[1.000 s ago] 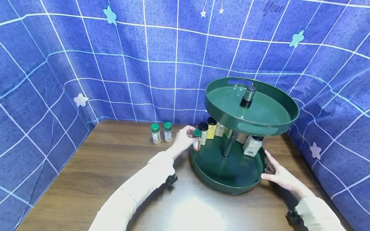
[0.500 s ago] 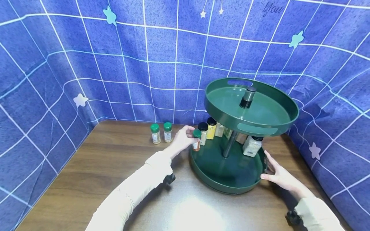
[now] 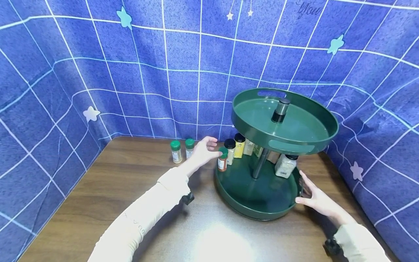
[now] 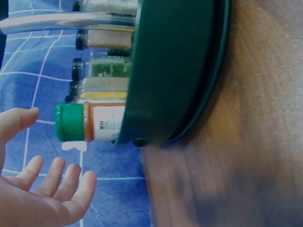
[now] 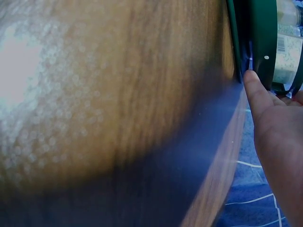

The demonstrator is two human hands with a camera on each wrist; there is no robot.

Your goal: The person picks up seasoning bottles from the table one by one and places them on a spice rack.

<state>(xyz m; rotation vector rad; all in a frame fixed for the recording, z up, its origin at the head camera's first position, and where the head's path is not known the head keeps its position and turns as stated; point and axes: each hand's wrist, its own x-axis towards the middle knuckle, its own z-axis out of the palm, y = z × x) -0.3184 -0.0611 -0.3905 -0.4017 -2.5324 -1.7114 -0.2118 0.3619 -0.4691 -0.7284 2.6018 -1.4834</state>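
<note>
On the left rim side of a green two-tier turntable's lower tray [image 3: 262, 210] stands a spice jar with a green cap and red-brown contents [image 3: 222, 160]. My left hand [image 3: 203, 151] is just left of it, fingers apart and thumb near the cap; in the left wrist view a gap shows between the thumb and the green-capped jar [image 4: 90, 122]. Against the lower tray's right wall rests my right hand [image 3: 312, 194], thumb in front and fingers spread farther back; some fingertips are hidden. In the right wrist view my right hand [image 5: 277, 127] touches the tray's wall [image 5: 265, 42].
Two green-capped jars [image 3: 176, 152] stand on the wooden table [image 3: 137, 182] at the left. Several black-capped jars, among them a yellow one [image 3: 239, 145] and a white one [image 3: 286, 166], line the lower tray. The upper tray [image 3: 304, 116] overhangs them on a central post [image 3: 260, 163].
My left hand has let go of the green-capped jar, spread its fingers and drawn back slightly to the left. The jar stays in place. My right hand has not moved.
</note>
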